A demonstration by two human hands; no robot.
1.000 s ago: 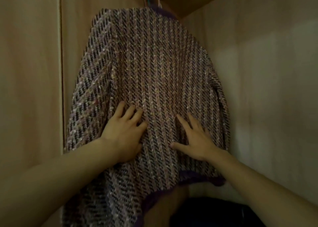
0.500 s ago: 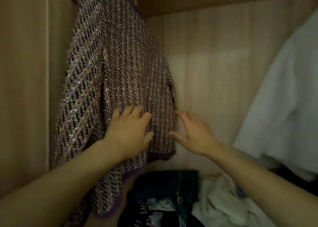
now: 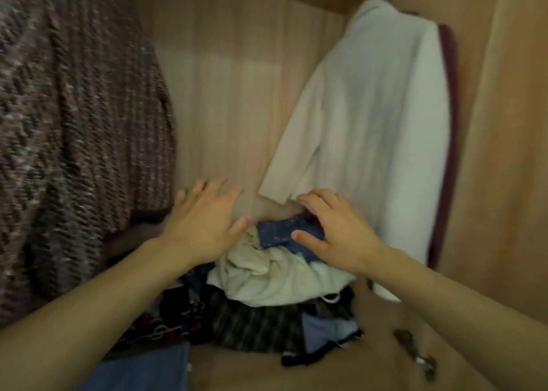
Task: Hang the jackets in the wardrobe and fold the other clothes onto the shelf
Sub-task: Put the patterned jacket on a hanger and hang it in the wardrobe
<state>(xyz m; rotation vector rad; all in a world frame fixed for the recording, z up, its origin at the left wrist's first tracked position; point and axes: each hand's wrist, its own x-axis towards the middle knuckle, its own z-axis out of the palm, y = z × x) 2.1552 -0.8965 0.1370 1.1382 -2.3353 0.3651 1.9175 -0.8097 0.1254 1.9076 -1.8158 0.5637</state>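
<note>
Hands over the heap, both jackets hung

The right hand (image 3: 332, 230) hovers with fingers bent over a dark blue patterned piece (image 3: 284, 233) on top of the pile of clothes (image 3: 267, 301) on the wardrobe floor; I can't tell whether it has closed on the piece. The left hand (image 3: 204, 221) is spread flat and holds nothing. Beyond them the tweed jacket (image 3: 74, 123) hangs at the left and the white jacket (image 3: 370, 109) at the right, its sleeve end just above the right hand. A pull on the blue piece could drag the pale cloth (image 3: 272, 275) tangled under it and topple the heap. A rising hand could also snag that white sleeve and tug the jacket askew on its hanger.
</note>
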